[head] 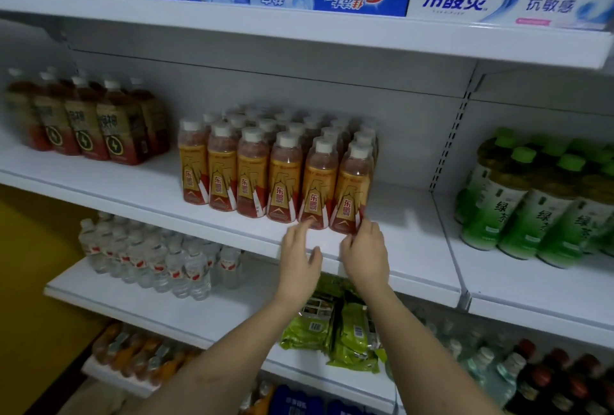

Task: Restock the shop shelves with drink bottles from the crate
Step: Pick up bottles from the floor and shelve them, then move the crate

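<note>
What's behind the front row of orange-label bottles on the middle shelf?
More rows of the same white-capped bottles stand behind the front row. Mostly caps show; their labels and the rearmost row are covered.

Orange-labelled drink bottles (279, 168) with white caps and reddish liquid stand upright in tight rows on the white middle shelf (133, 182), front row of six aligned just behind the shelf's front edge.

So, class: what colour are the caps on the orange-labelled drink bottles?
White caps, clearest in the head view.
</note>
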Demonstrator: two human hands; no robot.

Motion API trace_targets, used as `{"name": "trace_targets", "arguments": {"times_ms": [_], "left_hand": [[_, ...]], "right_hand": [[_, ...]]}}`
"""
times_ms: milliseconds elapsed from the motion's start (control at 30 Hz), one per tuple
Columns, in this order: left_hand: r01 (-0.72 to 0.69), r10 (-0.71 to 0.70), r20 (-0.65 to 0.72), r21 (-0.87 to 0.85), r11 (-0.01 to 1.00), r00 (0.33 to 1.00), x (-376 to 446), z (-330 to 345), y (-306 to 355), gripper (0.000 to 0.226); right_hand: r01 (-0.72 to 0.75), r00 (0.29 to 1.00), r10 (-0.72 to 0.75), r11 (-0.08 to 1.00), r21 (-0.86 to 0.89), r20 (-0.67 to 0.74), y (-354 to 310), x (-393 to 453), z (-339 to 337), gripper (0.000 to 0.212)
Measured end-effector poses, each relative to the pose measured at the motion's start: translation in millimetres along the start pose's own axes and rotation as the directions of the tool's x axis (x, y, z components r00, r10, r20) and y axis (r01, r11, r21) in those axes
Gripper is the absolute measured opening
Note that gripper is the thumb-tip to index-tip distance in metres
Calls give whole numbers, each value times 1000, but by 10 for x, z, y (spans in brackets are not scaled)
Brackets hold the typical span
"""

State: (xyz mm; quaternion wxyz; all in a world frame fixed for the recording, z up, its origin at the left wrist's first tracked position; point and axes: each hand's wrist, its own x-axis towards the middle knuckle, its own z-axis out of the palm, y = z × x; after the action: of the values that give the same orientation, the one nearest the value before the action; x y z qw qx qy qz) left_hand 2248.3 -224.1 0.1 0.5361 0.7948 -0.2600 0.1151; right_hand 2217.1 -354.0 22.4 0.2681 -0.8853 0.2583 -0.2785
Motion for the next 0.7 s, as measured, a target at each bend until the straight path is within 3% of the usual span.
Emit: {"name": "trace_targets", "arguments": {"times_ms": [67, 133, 200, 333, 433, 500, 567, 633, 700], "left_hand": [[-164, 155, 104, 81, 983, 982, -274, -94, -170, 44], [-223, 192, 233, 116, 968, 953, -529, -218, -375, 44], [-205, 139, 344, 164, 965, 929, -765, -373, -608, 47], [-121, -71, 500, 341, 932, 863, -1073, -573, -920, 48], [-116, -196, 621, 425, 898, 759, -1342, -646, -1033, 53], [-143, -259, 714, 449, 882, 650, -1576, -607, -1038, 60], [-173, -296, 781, 453, 875, 550, -1813, -515, -1015, 64], [-237, -297, 838, 437, 868, 458, -2079, -443, -958, 66], [-307, -294, 886, 410, 859, 359, -2404, -438, -867, 67]], "right_hand": [[86, 991, -100, 987, -138, -94, 3, -196, 36, 27], [168, 965, -202, 965, -199, -166, 49, -425, 105, 27], [198, 958, -230, 962, -187, -172, 63, -747, 197, 32], [97, 994, -99, 994, -44, -48, 27, -1417, 228, 44], [-35, 988, 61, 983, -182, 139, 95, -2027, 260, 59], [-184, 896, 305, 917, -353, 324, 213, -2482, 233, 68], [-307, 738, 525, 821, -481, 425, 325, -2911, 163, 69], [-394, 601, 638, 761, -515, 482, 350, -3299, 50, 70], [-410, 508, 684, 726, -552, 523, 313, -3668, -90, 67]]}}
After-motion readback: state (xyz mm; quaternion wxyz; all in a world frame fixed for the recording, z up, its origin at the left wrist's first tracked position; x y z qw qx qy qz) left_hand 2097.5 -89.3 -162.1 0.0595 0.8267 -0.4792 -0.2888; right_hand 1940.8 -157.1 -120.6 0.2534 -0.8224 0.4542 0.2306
